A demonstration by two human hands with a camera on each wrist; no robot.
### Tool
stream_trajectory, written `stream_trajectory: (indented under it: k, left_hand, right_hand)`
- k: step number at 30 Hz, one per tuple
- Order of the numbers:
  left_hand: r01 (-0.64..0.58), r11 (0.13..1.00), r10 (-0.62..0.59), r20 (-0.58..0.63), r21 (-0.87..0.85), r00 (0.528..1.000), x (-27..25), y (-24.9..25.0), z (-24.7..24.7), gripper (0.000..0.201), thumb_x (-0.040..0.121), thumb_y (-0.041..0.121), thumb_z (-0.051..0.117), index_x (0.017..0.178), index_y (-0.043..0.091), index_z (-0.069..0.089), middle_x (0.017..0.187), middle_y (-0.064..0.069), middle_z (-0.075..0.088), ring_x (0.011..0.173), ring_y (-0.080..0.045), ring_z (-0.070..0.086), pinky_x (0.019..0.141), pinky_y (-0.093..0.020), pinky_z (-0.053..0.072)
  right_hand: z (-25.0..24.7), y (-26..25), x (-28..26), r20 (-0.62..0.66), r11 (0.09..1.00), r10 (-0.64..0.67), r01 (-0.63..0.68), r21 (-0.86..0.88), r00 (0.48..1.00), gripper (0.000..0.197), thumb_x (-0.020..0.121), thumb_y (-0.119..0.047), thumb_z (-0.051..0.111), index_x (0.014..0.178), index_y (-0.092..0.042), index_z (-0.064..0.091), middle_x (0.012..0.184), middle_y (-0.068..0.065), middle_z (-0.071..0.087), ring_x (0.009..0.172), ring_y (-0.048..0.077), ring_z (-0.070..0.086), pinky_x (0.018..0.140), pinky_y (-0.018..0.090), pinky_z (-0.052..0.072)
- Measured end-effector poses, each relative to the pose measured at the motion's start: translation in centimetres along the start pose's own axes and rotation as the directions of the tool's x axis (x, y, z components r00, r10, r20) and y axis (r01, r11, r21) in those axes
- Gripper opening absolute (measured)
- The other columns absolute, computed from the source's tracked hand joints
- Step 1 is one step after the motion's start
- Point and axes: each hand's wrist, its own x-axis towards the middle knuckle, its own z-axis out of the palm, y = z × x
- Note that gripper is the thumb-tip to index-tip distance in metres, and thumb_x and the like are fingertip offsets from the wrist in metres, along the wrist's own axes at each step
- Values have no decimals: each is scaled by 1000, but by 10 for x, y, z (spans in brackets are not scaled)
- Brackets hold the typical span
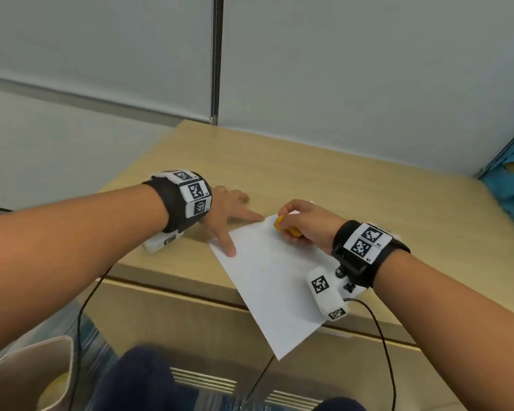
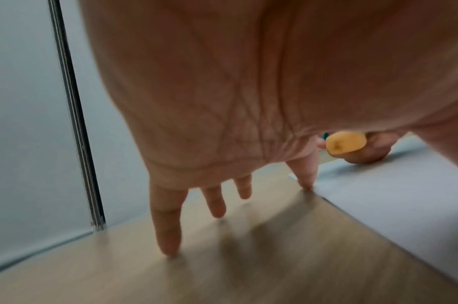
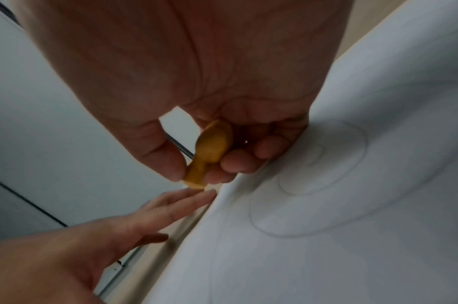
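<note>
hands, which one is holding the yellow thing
The right hand: its fingers curl round the yellow thing on the white paper. The left hand holds nothing, its fingers spread straight, thumb tip on the sheet.

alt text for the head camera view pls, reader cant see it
A person's right hand grips an orange-yellow object at the far corner of a white sheet, while the left hand, fingers spread, presses its thumb on the sheet's left corner. The sheet lies askew on a wooden table, overhanging the near edge.
</note>
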Motion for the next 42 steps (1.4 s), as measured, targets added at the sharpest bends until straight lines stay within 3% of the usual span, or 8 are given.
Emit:
stream_trajectory:
  k: [3, 9, 16, 21, 28, 32, 36, 42]
  left_hand:
    - [-24, 999, 26, 75, -38, 997, 9, -2, 4, 109, 72, 75, 68, 147, 63, -10, 163, 3, -26, 151, -35, -12, 117, -57, 1]
    - [-42, 995, 50, 101, -87, 994, 15, -8, 17, 114, 68, 80, 66, 140, 67, -21, 156, 8, -41, 145, -36, -31, 108, -73, -5]
    - [-66, 992, 77, 98, -109, 992, 24, -16, 24, 114, 65, 82, 66, 133, 72, -24, 153, 11, -45, 143, -36, -36, 104, -77, -6]
    - [-52, 990, 66, 112, -128, 992, 24, -16, 24, 115, 65, 82, 67, 137, 70, -22, 152, 11, -46, 142, -34, -38, 106, -74, -9]
    - [-51, 991, 65, 112, -122, 992, 22, -15, 23, 116, 66, 80, 66, 142, 64, -21, 151, 9, -47, 142, -34, -38, 108, -72, -9]
    - [-45, 988, 61, 109, -145, 992, 21, -14, 23, 117, 67, 78, 67, 141, 65, -22, 153, 10, -45, 143, -34, -37, 109, -71, -9]
    - [-40, 988, 54, 90, -151, 995, 21, -13, 23, 118, 67, 76, 70, 142, 64, -20, 155, 9, -42, 144, -34, -35, 109, -71, -8]
    - [-40, 987, 53, 83, -157, 995, 21, -15, 25, 127, 58, 78, 74, 140, 66, -21, 154, 10, -44, 143, -34, -36, 108, -72, -8]
  right_hand:
    - [1, 6, 5, 43, 999, -23, 25, -24, 999, 15, 90, -4, 68, 99, -10, 57, 63, 5, 54, 54, 16, 47, 53, 27, 40]
    - [-1, 9, 12, 97, 999, -8, 12, -43, 995, 23, 87, -11, 72, 106, -12, 59, 79, 13, 58, 61, 21, 50, 58, 31, 38]
    - [1, 9, 20, 175, 990, -22, 47, -136, 984, 21, 90, -15, 74, 105, -13, 59, 85, 12, 65, 75, 24, 56, 72, 38, 43]
    - [7, -8, 24, 142, 937, -134, 172, -303, 981, 23, 88, -19, 77, 105, -11, 64, 71, 3, 69, 59, 15, 60, 60, 24, 49]
    - [17, -7, 29, 184, 878, -150, 216, -427, 971, 30, 75, -34, 83, 95, -17, 69, 91, 12, 69, 76, 21, 63, 82, 46, 55]
    - [15, -4, 29, 102, 868, -154, 184, -461, 983, 27, 81, -33, 82, 96, -16, 68, 78, -2, 73, 70, 14, 66, 74, 34, 54]
    - [13, -7, 32, 56, 835, -171, 175, -522, 984, 27, 78, -35, 82, 90, -16, 67, 71, -2, 74, 59, 11, 64, 64, 27, 48]
    - [9, -6, 36, 59, 848, -176, 182, -497, 983, 30, 74, -35, 83, 89, -13, 68, 68, 1, 76, 62, 17, 72, 71, 36, 60]
